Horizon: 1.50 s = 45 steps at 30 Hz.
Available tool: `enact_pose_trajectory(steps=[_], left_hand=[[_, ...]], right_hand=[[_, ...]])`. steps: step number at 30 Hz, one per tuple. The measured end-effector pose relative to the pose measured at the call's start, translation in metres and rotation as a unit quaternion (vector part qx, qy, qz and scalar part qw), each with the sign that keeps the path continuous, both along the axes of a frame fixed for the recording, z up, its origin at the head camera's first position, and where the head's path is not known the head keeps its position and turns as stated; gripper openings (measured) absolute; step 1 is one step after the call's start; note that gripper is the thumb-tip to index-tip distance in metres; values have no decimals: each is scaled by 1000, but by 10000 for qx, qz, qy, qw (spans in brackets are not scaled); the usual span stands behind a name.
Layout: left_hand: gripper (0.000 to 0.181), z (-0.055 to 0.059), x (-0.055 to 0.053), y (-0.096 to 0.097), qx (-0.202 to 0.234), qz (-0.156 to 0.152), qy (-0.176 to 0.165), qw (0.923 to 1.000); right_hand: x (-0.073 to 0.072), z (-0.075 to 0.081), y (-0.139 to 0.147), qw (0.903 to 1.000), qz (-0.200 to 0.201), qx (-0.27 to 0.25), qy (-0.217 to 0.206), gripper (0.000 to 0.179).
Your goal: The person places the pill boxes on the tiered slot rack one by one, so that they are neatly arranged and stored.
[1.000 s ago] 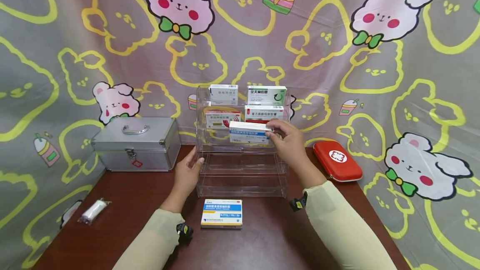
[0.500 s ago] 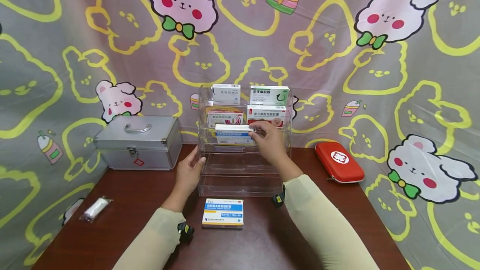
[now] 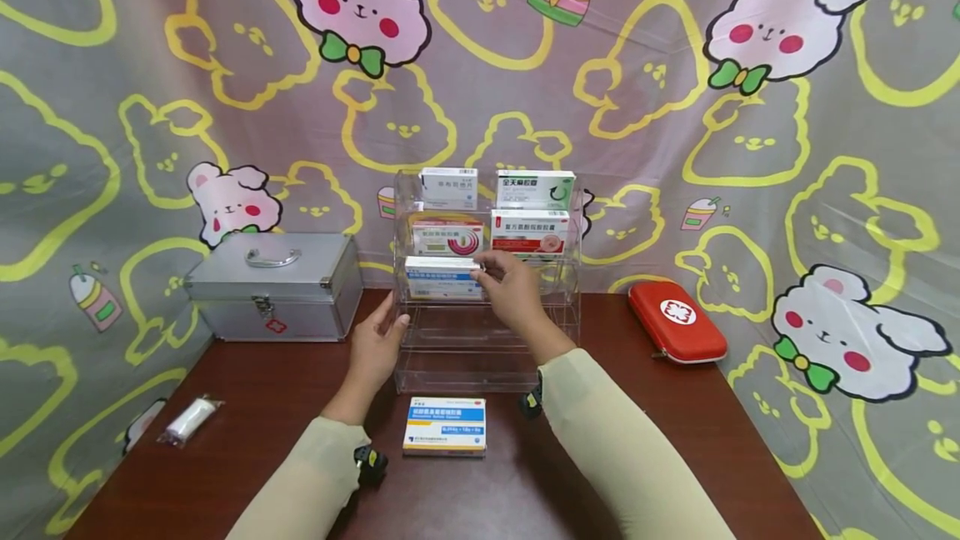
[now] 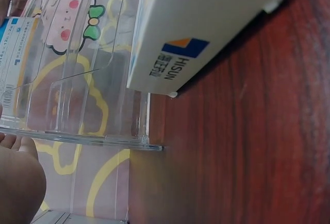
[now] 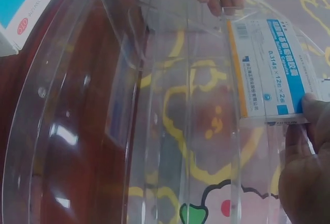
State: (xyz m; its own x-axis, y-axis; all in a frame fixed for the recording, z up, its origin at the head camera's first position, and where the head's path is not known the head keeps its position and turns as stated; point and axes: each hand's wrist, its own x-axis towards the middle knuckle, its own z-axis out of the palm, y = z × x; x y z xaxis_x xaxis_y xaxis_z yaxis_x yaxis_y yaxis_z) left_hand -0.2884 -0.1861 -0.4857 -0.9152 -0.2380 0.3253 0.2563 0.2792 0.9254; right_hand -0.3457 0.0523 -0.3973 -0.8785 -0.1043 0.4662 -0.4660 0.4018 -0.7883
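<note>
In the head view, my right hand (image 3: 513, 294) pinches the right end of a white-and-blue medicine box (image 3: 438, 283). The box stands upright at the left of the third tier of a clear display rack (image 3: 487, 365), below a red-and-white box (image 3: 447, 238). My left hand (image 3: 377, 344) holds the rack's left side edge, thumb in front and fingers along the outside. In the right wrist view, the pinched medicine box (image 5: 270, 72) shows its front through the clear plastic. A second white-and-blue medicine box (image 3: 445, 427) lies flat on the table before the rack.
Upper tiers hold a white box (image 3: 450, 189), a green-and-white box (image 3: 536, 190) and another red-and-white box (image 3: 529, 233). A silver case (image 3: 273, 288) stands left, a red zip case (image 3: 677, 322) right. A wrapped white roll (image 3: 191, 421) lies on the table (image 3: 300, 390).
My right hand has moved left and slightly down with the medicine box, from the middle of the rack to the third tier's left end. My left hand has stayed at the rack's side.
</note>
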Motion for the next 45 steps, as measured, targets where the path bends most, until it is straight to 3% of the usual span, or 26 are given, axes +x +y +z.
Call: enact_pose_trajectory(steps=[12, 20, 33, 36, 40, 45], left_hand=[[57, 0, -2, 0, 9, -34, 129, 9999], [57, -1, 0, 1, -18, -15, 19, 10000], [58, -2, -1, 0, 45, -22, 36, 10000], [58, -3, -1, 0, 18, -12, -6, 10000], [58, -3, 0, 0, -42, 15, -63, 10000], [57, -2, 0, -1, -79, 40, -53, 9999]], right_hand=[[-1, -4, 2, 9997, -105, 54, -228, 26], [-1, -9, 4, 9997, -17, 140, 196, 30], [7, -17, 17, 9981, 170, 265, 521, 42], [14, -19, 24, 9980, 30, 410, 489, 44], [35, -21, 35, 9981, 5, 584, 189, 48], [66, -25, 51, 9949, 730, 693, -38, 55]])
